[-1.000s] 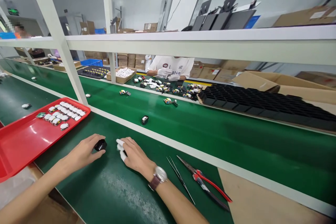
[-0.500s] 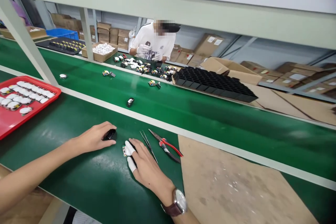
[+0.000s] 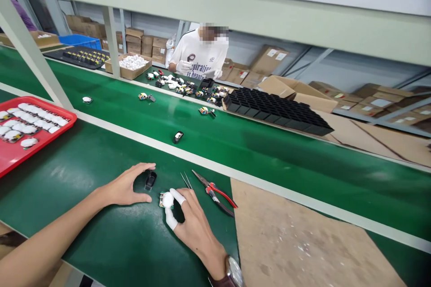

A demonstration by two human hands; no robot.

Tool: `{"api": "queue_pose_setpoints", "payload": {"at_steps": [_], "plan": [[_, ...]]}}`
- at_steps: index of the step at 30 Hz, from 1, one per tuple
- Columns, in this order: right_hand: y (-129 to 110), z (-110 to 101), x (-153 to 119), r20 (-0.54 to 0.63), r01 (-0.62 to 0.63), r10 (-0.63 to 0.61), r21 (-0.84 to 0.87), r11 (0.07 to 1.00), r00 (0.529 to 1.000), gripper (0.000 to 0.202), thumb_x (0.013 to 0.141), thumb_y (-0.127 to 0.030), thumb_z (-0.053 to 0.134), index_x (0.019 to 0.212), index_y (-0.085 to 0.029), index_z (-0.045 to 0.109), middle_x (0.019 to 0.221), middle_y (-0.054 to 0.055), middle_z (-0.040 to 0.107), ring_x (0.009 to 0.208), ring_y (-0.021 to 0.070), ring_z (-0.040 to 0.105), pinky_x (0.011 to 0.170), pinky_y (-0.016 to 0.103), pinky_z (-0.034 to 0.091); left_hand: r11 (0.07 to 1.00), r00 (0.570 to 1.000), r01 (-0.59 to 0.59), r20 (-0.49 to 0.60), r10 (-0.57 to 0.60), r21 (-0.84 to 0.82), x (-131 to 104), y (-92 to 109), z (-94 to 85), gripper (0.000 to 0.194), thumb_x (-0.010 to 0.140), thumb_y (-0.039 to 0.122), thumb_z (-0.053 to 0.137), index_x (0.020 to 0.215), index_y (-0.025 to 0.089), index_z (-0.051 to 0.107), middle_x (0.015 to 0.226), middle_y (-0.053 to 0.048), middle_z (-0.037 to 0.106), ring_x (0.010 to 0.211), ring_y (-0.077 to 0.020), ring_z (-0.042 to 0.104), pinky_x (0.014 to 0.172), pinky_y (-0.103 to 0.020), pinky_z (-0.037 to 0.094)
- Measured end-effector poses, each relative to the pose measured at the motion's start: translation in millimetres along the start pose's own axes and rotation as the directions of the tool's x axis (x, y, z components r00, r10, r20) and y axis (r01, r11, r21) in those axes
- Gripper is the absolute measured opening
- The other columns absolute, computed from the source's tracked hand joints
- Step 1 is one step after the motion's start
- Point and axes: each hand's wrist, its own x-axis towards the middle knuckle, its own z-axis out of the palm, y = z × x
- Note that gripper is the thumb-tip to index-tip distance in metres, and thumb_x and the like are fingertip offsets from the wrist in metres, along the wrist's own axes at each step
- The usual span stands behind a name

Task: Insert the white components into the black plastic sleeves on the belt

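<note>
My left hand (image 3: pixel 129 184) is open, its thumb and fingers spread around a small black plastic casing (image 3: pixel 151 180) that lies on the green bench. Between the casing and those fingers a gap shows. My right hand (image 3: pixel 188 215) wears white finger cots on thumb and forefinger. These two fingers close on the edge of a small circuit board with a white domed top (image 3: pixel 167 200), just right of the casing. Beside the right hand lie tweezers (image 3: pixel 186 180), partly hidden by it, and red-and-black long-nose pliers (image 3: pixel 213 192).
A red tray (image 3: pixel 43 140) with rows of white-topped boards stands at left. Along the green conveyor belt (image 3: pixel 256 152) sit a filled black casing (image 3: pixel 178 136) and several boards. Cardboard (image 3: pixel 303 233) covers the bench at right. Across the belt, a gloved person works beside stacked black casings (image 3: pixel 276 110).
My left hand has let go of the black casing and opened around it. The right thumb and forefinger have come round the board. Pieces on the belt have shifted right.
</note>
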Motion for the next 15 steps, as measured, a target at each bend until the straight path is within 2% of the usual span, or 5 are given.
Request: {"api": "queue_pose_setpoints", "payload": {"at_steps": [3,5,9,15], "plan": [[-8.6,-5.4,9.7,-0.103,0.039,-0.04,-0.019,0.999,0.994,0.049,0.096,-0.009,0.058,0.142,-0.022,0.05,0.112,0.011,0.064,0.103,0.0254,0.064,0.088,0.045,0.06,0.999,0.999,0.027,0.025,-0.027,-0.02,-2.4,2.5,7.1,0.078,0.092,0.031,0.078,0.16,0.033,0.039,0.148,-0.01,0.063,0.137,-0.0298,0.061,0.118,-0.05,0.049],[-15.6,-9.0,16.3,-0.125,0.064,-0.072,-0.064,0.996,0.99,0.053,0.095,-0.008,0.06,0.145,-0.022,0.049,0.113,0.012,0.064,0.105,0.0264,0.063,0.089,0.046,0.06,1.0,0.999,0.014,0.032,-0.013,-0.018,-4.2,5.6,11.9,0.074,0.095,0.031,0.074,0.16,0.034,0.039,0.144,-0.009,0.066,0.132,-0.0286,0.064,0.113,-0.047,0.052],[-24.4,-8.9,21.6,-0.073,0.112,-0.126,-0.168,0.979,0.989,0.057,0.094,-0.008,0.063,0.148,-0.02,0.047,0.113,0.013,0.063,0.106,0.0283,0.061,0.09,0.049,0.06,0.999,0.999,-0.05,0.016,0.05,0.012,-8.1,12.1,16.0,0.073,0.097,0.03,0.072,0.161,0.035,0.037,0.14,-0.008,0.068,0.13,-0.028,0.064,0.11,-0.045,0.055],[-26.5,-5.0,19.0,0.022,0.142,-0.141,-0.266,0.953,0.99,0.048,0.094,-0.008,0.063,0.14,-0.015,0.051,0.115,0.016,0.064,0.108,0.0317,0.059,0.088,0.05,0.06,0.996,0.997,-0.078,0.017,0.077,0.046,-10.4,13.5,15.5,0.07,0.1,0.028,0.068,0.162,0.035,0.036,0.142,-0.009,0.065,0.131,-0.0287,0.062,0.11,-0.044,0.055]]}}
